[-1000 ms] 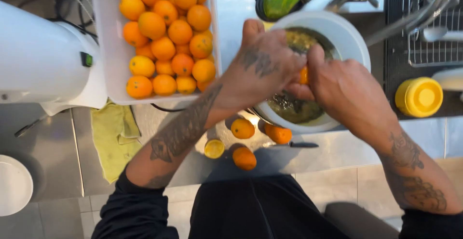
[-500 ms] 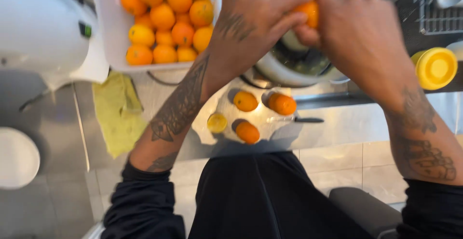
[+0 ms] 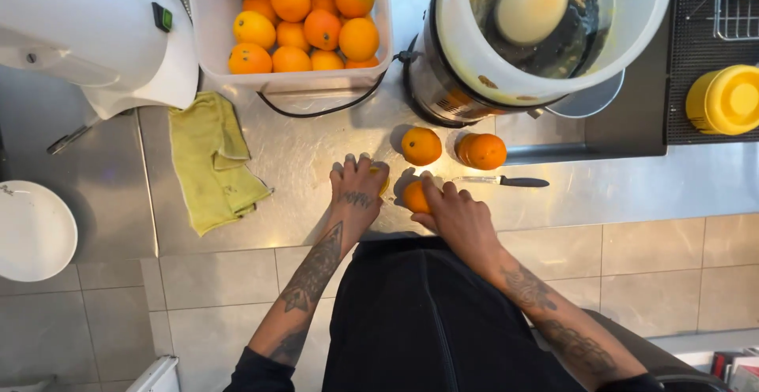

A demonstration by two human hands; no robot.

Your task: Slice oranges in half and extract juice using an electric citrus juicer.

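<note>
On the counter [image 3: 316, 155], both hands curl shut — left hand [image 3: 357, 190] over a yellow piece [image 3: 383, 180], right hand [image 3: 455, 214] on an orange [image 3: 413, 196].

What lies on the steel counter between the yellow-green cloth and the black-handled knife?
In the head view, both hands, left hand and right hand, lie there, the right holding an orange half; two more orange pieces sit just behind.

1. No labelled packages, signs or screens show anywhere in the frame.
2. The nearest thing to a package is a white plastic crate [image 3: 207, 20] at upper centre, rectangular, open-topped and full of oranges [image 3: 304, 13].
</note>
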